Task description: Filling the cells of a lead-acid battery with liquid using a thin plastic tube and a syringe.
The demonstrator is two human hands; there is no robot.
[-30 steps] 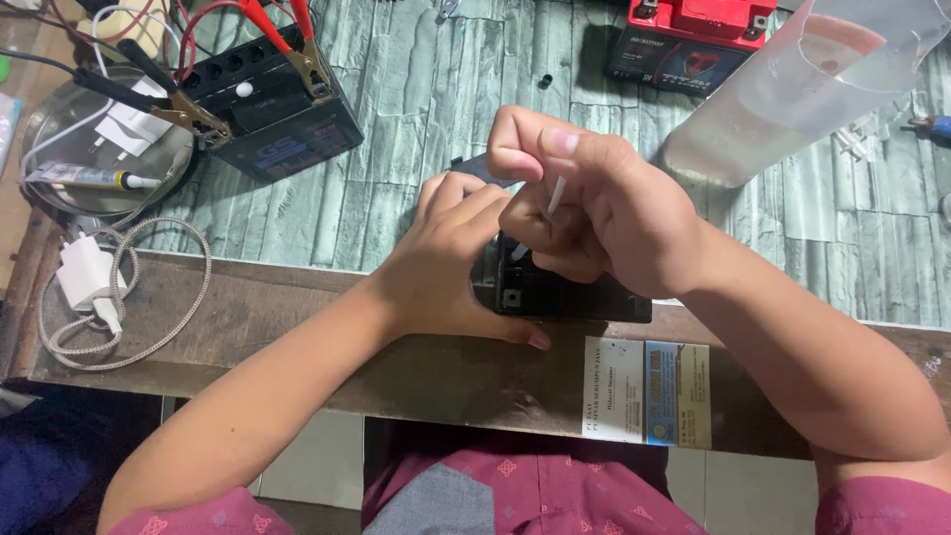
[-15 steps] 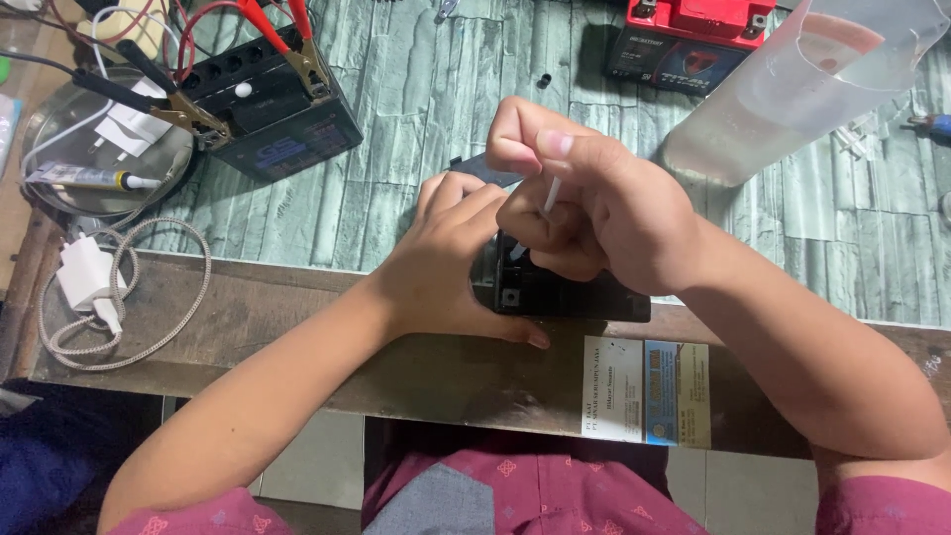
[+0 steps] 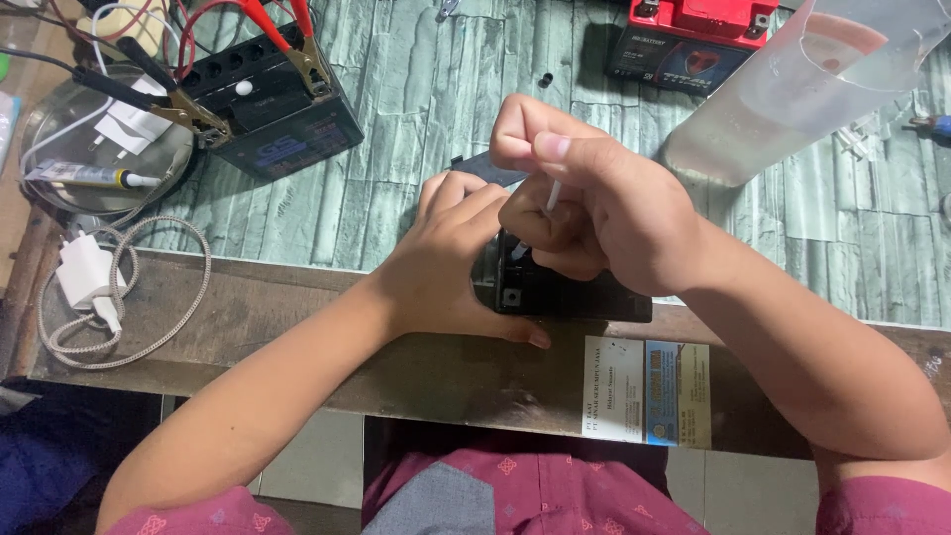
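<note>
A small black battery sits at the near edge of the workbench, mostly hidden under both hands. My left hand wraps around its left side and steadies it, thumb along the front edge. My right hand is closed above the battery's top, pinching a thin white stick-like piece between thumb and fingers; its lower end is hidden between my fingers.
A black battery with red and black clamps stands at the back left, beside a round metal tray holding a tube. A red-topped battery and a clear plastic jug stand at the back right. A white charger with coiled cable lies left.
Both hands stay on the small battery; my right hand has shifted only slightly with the white piece. Nothing else moved.
</note>
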